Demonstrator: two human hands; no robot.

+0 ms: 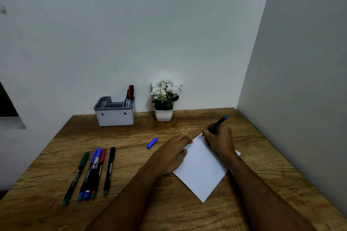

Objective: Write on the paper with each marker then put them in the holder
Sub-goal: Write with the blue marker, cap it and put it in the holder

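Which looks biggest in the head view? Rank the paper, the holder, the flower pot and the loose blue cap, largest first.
1. paper, though it lies nearest the camera
2. holder
3. flower pot, counting the pot alone; with its flowers it nearly matches the holder
4. blue cap

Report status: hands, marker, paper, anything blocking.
Right hand grips marker, tip on paper. Left hand holds paper flat. Loose blue cap on table; holder unobstructed.
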